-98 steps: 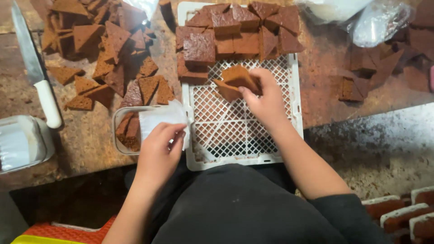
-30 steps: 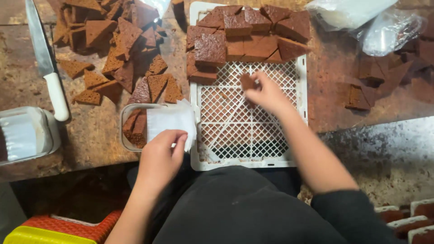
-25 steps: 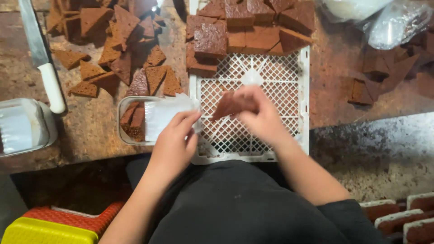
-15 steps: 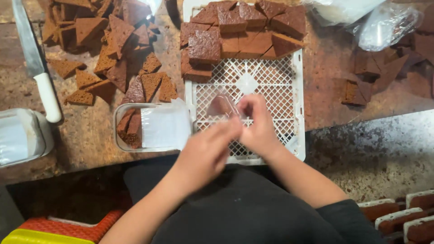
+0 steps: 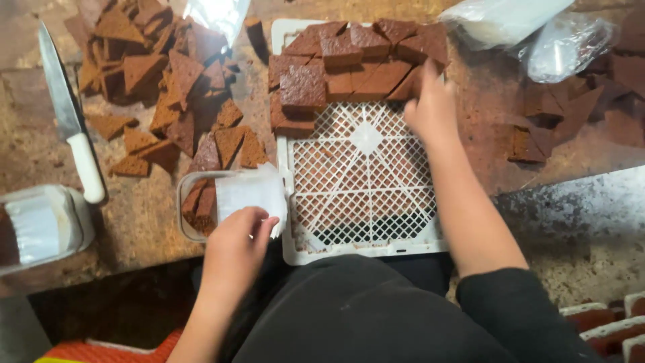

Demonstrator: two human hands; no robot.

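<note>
Right hand (image 5: 430, 107) moved up to brown cakes (image 5: 356, 60); left hand (image 5: 235, 238) pinches white paper (image 5: 248, 191)

Small bakery or food-prep workshop: worn brown bench (image 5: 134, 222) heaped with cut brown cake triangles (image 5: 168, 101), white plastic lattice tray (image 5: 366, 195), white-handled steel knife (image 5: 70, 128), clear plastic packing tubs (image 5: 40, 225).

We observed a white-handled knife (image 5: 70, 128) on the worktop (image 5: 141, 222), a heap of brown triangles (image 5: 161, 81) beside it, and clear bags (image 5: 531, 33) top right.
</note>
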